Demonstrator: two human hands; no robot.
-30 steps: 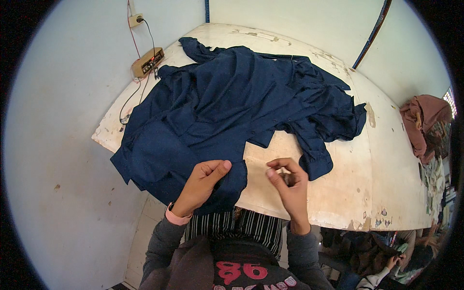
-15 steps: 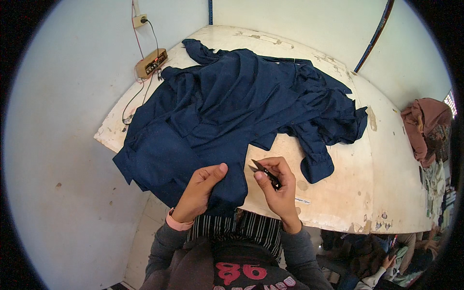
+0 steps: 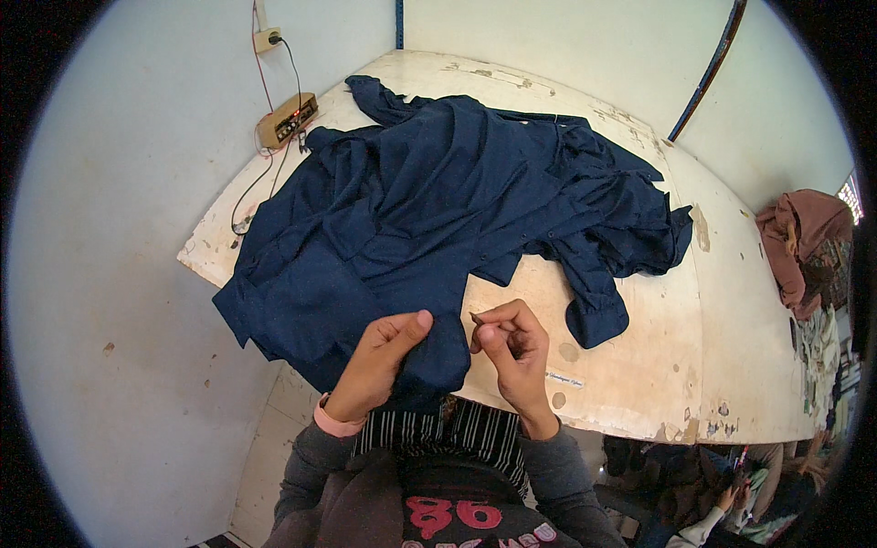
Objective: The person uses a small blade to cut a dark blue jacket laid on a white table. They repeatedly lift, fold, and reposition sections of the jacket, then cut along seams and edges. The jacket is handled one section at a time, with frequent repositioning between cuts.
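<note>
Holding a small dark tool (image 3: 476, 318) in curled fingers, your right hand (image 3: 518, 352) is just right of the near edge of the navy shirt (image 3: 429, 201) on the desk (image 3: 644, 374); your left hand (image 3: 373, 361) seems closed on it.

A tan box-shaped device (image 3: 288, 121) with a red light stands by the left wall (image 3: 137, 228), 1 dark cord (image 3: 289, 68) running up to a wall socket (image 3: 267, 40). 1 white label (image 3: 564, 379) lies on the worn table (image 3: 649, 365); brown cloth (image 3: 800, 228) bunches past its right end.
</note>
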